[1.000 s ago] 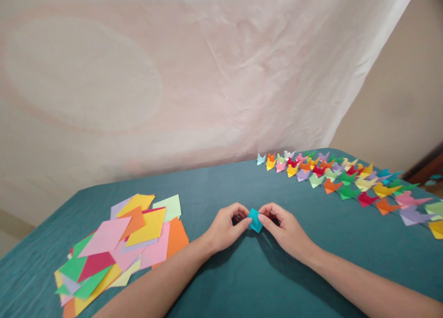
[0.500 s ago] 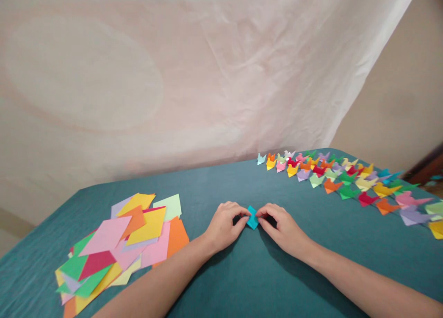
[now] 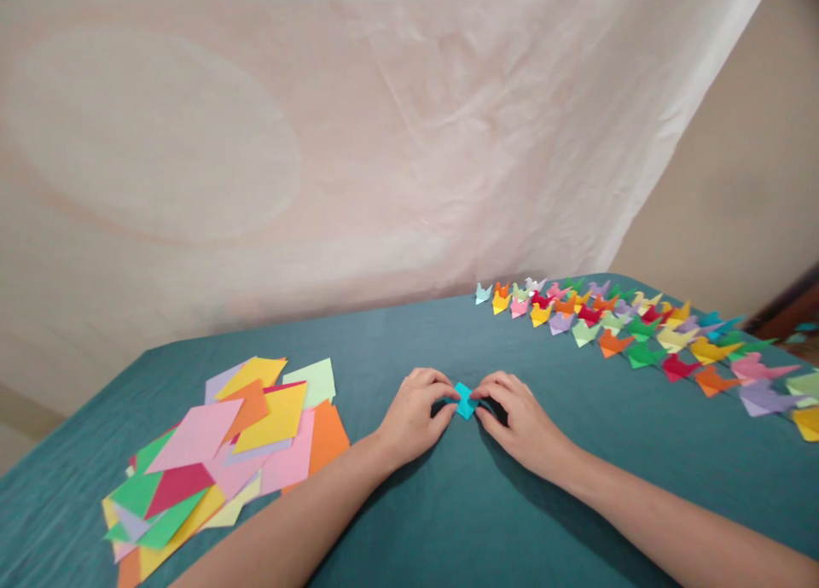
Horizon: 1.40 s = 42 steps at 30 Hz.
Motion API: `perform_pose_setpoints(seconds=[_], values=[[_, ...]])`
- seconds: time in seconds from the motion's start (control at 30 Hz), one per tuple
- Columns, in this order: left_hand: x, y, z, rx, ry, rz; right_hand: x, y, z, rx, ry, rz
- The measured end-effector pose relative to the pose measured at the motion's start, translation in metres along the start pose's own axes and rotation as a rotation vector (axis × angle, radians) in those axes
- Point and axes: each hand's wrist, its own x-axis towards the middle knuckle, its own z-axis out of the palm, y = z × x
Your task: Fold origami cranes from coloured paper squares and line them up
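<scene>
A small folded piece of bright blue paper (image 3: pixel 466 402) is held just above the teal cloth at the middle of the table. My left hand (image 3: pixel 419 410) pinches its left edge between thumb and fingers. From the other side, my right hand (image 3: pixel 515 417) has its thumb and fingertips closed on the right edge. The fingertips partly cover the paper's sides, so its exact folds are hard to make out.
On the left lies a loose pile of coloured paper squares (image 3: pixel 195 434). Rows of small folded paper birds (image 3: pixel 614 342) stand along the right. A teal cloth (image 3: pixel 409 520) covers the table, and a pale curtain (image 3: pixel 384 144) hangs behind it.
The blue paper has turned slightly and shifted a little to the left. My right fingertips have moved slightly left with it; both hands still pinch it.
</scene>
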Motion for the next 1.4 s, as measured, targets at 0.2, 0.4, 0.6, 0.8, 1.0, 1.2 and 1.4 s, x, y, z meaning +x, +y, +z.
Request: perform_pose_setpoints(seconds=[0.2,0.4,0.6,0.8,1.0,1.2,1.4], values=[[0.0,0.004,-0.005,0.191,-0.092,0.135,0.0,0.002,0.001,-0.017,0.011,-0.01],[-0.001,0.009,-0.005,0.403,-0.151,0.238,-0.001,0.011,-0.007,-0.091,-0.006,-0.125],[-0.002,0.009,-0.003,0.42,-0.136,0.246,-0.007,0.015,-0.017,-0.319,-0.034,-0.313],[-0.003,0.007,-0.002,0.417,-0.126,0.246,-0.008,0.007,-0.017,-0.476,-0.061,-0.384],[-0.003,0.008,-0.003,0.409,-0.135,0.243,-0.007,0.005,-0.018,-0.504,-0.076,-0.384],[-0.002,0.009,-0.004,0.405,-0.136,0.241,-0.006,0.004,-0.018,-0.476,-0.052,-0.381],[-0.002,0.009,-0.004,0.412,-0.157,0.239,-0.006,0.001,-0.019,-0.523,-0.092,-0.374]])
